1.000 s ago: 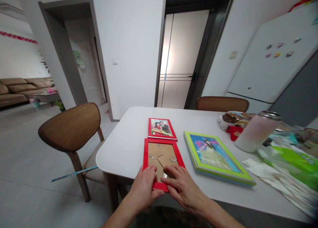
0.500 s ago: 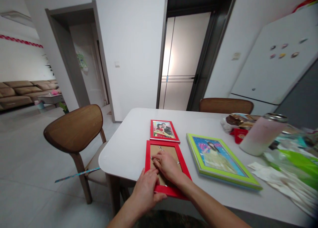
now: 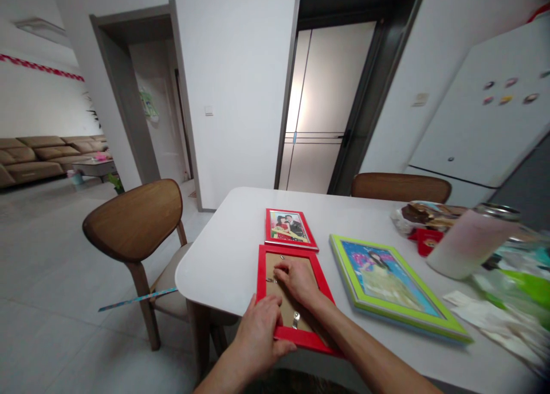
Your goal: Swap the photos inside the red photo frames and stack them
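A red picture frame (image 3: 262, 268) lies face down on the white table, its brown backing board (image 3: 277, 295) showing. Small metal clips sit along the board's edges, and a metal hanger (image 3: 296, 320) is near its front end. My left hand (image 3: 260, 328) grips the frame's near left corner, thumb at the front edge and fingers on top. Over the board, my right hand (image 3: 297, 280) has its fingertips pinched together close to the left clip (image 3: 271, 280); whether anything is between them cannot be seen.
Just beyond lies a second red frame (image 3: 291, 229) with a couple's photo, face up. A green frame (image 3: 395, 279) is to the right. Farther right stand a pink-white bottle (image 3: 472, 242), white gloves or cloth (image 3: 485, 316) and plastic bags. A wooden chair (image 3: 135, 222) is at the left.
My right hand's fingertips have moved slightly up and away from the left clip, uncovering it and the hanger. My left hand keeps its hold. The whole view has shifted slightly.
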{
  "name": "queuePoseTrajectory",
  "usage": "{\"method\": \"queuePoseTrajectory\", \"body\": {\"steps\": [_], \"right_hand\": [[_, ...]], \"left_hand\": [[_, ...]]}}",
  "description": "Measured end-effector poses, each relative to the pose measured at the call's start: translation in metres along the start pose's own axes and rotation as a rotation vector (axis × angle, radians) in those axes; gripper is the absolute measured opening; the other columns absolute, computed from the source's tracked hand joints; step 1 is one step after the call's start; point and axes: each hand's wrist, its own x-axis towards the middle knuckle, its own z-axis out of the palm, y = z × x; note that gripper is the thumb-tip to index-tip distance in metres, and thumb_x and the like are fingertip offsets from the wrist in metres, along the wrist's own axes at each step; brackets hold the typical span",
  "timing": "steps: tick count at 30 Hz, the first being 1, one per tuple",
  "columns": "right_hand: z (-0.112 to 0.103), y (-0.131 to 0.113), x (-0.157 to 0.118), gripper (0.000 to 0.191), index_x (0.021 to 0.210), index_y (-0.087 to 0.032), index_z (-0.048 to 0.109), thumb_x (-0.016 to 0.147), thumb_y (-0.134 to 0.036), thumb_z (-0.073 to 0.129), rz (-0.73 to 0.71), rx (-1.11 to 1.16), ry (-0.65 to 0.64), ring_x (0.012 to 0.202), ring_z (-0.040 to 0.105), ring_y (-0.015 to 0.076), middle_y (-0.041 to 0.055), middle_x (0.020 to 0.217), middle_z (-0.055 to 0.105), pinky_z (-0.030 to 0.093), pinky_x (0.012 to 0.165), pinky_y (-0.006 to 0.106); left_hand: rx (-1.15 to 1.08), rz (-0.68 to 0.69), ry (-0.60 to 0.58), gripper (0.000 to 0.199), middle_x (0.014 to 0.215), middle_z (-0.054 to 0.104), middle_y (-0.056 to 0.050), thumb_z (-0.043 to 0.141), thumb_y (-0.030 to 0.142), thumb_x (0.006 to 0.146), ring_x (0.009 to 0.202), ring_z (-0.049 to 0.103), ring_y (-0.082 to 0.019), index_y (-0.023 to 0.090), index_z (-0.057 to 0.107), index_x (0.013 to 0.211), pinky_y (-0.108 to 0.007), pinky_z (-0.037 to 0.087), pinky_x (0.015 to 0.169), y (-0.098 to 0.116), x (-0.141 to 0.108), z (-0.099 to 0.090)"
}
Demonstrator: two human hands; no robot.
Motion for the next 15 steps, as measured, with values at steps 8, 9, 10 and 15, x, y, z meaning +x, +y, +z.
{"method": "queuePoseTrajectory", "body": {"steps": [8,9,10,15], "right_hand": [[0.005,0.029,0.031,0.024,0.072,-0.016,0.064,0.073,-0.031,0.046,0.283,-0.078,0.081,0.068,0.056,0.0172,0.0092,0.072,0.064,0.034,0.057,0.025],[0.006,0.030,0.034,0.023,0.072,-0.015,0.064,0.072,-0.031,0.047,0.301,-0.078,0.087,0.069,0.056,0.0175,0.0100,0.072,0.064,0.034,0.057,0.025],[0.008,0.031,0.036,0.022,0.072,-0.015,0.063,0.071,-0.030,0.048,0.315,-0.074,0.095,0.069,0.056,0.0181,0.0109,0.073,0.064,0.035,0.058,0.026],[0.004,0.032,0.039,0.021,0.066,-0.011,0.062,0.068,-0.028,0.049,0.298,0.021,0.132,0.067,0.057,0.0202,0.0123,0.068,0.064,0.037,0.058,0.028]], "left_hand": [[0.001,-0.021,-0.012,0.044,0.122,0.046,-0.010,0.073,0.033,0.053,0.114,0.039,-0.025,0.016,0.056,0.090,-0.044,0.023,0.099,0.003,-0.004,-0.003],[0.004,-0.022,-0.017,0.045,0.122,0.045,-0.011,0.073,0.034,0.052,0.114,0.038,-0.025,0.016,0.056,0.090,-0.044,0.022,0.099,0.003,-0.004,-0.002],[0.009,-0.025,-0.020,0.049,0.122,0.045,-0.011,0.074,0.034,0.051,0.114,0.038,-0.026,0.016,0.055,0.092,-0.045,0.021,0.100,0.004,-0.004,-0.001],[0.052,-0.047,-0.015,0.057,0.123,0.042,-0.016,0.075,0.024,0.050,0.115,0.036,-0.028,0.013,0.049,0.099,-0.048,0.019,0.099,0.006,-0.003,0.010]]}}
